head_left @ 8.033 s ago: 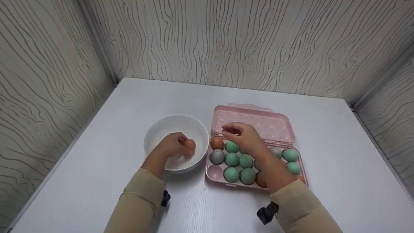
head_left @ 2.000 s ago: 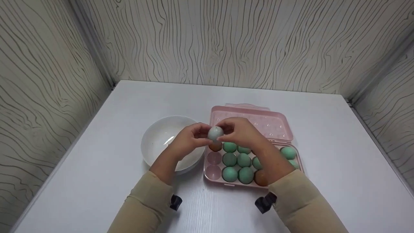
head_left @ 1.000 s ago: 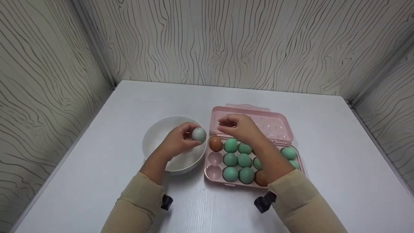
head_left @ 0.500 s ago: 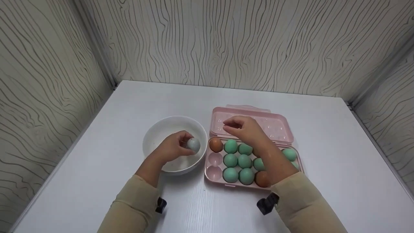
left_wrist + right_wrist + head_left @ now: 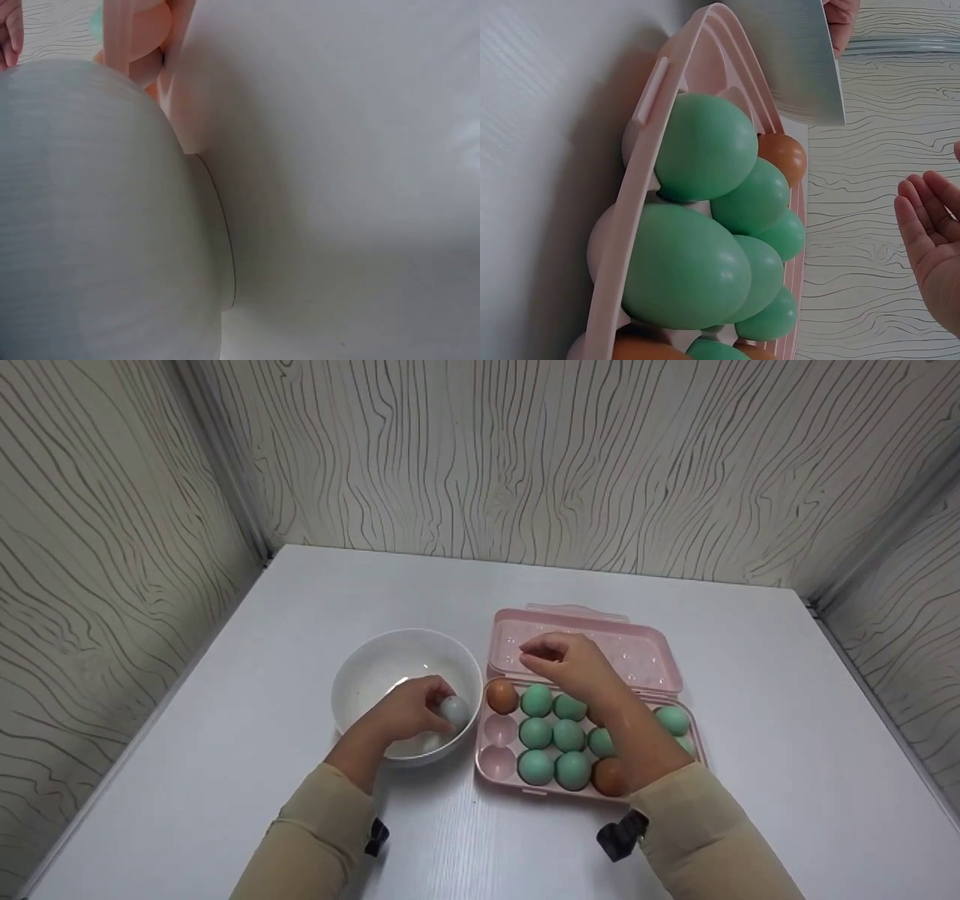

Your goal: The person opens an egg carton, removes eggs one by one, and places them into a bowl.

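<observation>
My left hand (image 5: 409, 709) reaches into the white bowl (image 5: 358, 664) and pinches a pale grey egg (image 5: 454, 711) low by the bowl's right side. Right of the bowl lies the pink egg carton (image 5: 499, 765), its lid (image 5: 649, 652) folded back. Green eggs (image 5: 568, 735) and brown eggs (image 5: 502, 696) fill most of the visible cups; two cups at the left end hold none. My right hand (image 5: 570, 664) hovers over the carton near the hinge, fingers loosely bent with nothing between them. In the right wrist view its fingers (image 5: 926, 217) show bare. My right forearm hides some of the carton.
Bowl and carton stand side by side on a white table (image 5: 225, 682). Wood-patterned panels (image 5: 510, 457) close off the back and both sides.
Earlier my left hand held a brown egg in the bowl. Later both hands held the grey egg above the carton; my right hand let go, and the left lowered it into the bowl.
</observation>
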A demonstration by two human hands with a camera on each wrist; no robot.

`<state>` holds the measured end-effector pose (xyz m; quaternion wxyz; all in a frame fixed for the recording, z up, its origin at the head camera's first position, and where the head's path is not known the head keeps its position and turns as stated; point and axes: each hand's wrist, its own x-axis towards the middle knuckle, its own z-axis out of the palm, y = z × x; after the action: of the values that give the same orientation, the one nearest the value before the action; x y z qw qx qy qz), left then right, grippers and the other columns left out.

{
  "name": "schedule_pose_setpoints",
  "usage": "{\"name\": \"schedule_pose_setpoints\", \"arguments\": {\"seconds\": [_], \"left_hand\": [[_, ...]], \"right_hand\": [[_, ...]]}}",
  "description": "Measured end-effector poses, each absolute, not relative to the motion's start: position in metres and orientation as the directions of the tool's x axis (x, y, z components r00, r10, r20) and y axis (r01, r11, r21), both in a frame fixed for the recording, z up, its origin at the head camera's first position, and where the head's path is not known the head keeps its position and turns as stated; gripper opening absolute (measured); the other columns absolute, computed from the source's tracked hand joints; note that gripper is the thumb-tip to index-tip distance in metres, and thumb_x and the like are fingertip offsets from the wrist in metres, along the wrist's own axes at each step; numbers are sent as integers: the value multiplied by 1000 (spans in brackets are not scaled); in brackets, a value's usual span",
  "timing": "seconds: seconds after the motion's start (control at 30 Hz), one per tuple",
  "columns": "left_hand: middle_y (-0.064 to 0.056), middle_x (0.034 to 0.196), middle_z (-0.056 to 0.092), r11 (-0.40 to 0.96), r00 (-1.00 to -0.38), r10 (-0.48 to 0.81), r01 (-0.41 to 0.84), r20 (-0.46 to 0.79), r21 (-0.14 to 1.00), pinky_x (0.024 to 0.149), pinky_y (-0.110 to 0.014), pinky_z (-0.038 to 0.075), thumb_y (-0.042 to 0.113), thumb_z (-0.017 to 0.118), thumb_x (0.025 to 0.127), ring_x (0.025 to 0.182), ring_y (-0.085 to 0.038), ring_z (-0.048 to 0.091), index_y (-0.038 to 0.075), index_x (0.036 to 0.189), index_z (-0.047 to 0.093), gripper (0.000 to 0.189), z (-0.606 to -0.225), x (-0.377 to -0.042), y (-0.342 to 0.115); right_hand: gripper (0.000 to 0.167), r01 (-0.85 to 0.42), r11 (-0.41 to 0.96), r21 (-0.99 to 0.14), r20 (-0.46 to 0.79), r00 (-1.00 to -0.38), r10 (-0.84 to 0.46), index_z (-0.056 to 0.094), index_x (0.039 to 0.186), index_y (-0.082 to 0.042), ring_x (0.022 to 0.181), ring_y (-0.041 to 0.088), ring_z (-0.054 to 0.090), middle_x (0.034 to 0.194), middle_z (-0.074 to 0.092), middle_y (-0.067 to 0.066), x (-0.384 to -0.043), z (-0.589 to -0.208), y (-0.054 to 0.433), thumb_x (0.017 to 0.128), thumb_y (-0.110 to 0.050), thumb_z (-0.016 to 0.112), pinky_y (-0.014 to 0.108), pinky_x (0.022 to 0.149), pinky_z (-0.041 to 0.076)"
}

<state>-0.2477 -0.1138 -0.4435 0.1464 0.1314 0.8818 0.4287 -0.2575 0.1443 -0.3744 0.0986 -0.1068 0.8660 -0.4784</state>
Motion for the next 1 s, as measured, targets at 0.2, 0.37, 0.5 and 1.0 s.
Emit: {"name": "schedule_pose_setpoints", "arguments": {"seconds": [0.2, 0.37, 0.5, 1.0], "left_hand": [[4, 88, 59, 609, -923, 353, 103, -152, 787, 78, -30, 44, 13, 80, 66, 83, -15, 52, 17, 95, 62, 35, -442, -247, -113], [4, 88, 59, 607, -925, 355, 115, -139, 786, 79, -30, 44, 11, 79, 65, 83, -14, 52, 16, 93, 63, 33, -443, -247, -114], [5, 88, 59, 604, -924, 359, 124, -130, 787, 80, -31, 43, 8, 77, 66, 84, -14, 51, 17, 91, 62, 31, -445, -248, -115], [6, 90, 62, 590, -936, 329, 102, -123, 801, 85, -33, 41, 8, 76, 67, 87, -15, 53, 16, 89, 62, 28, -444, -248, -120]], "right_hand": [[29, -96, 534, -840, -74, -955, -288, 65, 107, -23, 101, 16, 55, 107, 62, -4, -257, -374, 143, 83, -40, 64, 33, 90, 46], [27, -112, 546, -830, -68, -952, -299, 65, 106, -23, 97, 16, 56, 104, 62, -5, -258, -375, 142, 84, -39, 64, 32, 86, 48], [28, -146, 568, -810, -49, -948, -314, 66, 107, -20, 97, 16, 56, 104, 63, -3, -259, -377, 142, 85, -38, 63, 33, 86, 49], [29, -137, 591, -795, -58, -953, -299, 65, 108, -21, 97, 16, 56, 105, 63, -4, -258, -379, 142, 85, -38, 63, 33, 87, 48]]}}
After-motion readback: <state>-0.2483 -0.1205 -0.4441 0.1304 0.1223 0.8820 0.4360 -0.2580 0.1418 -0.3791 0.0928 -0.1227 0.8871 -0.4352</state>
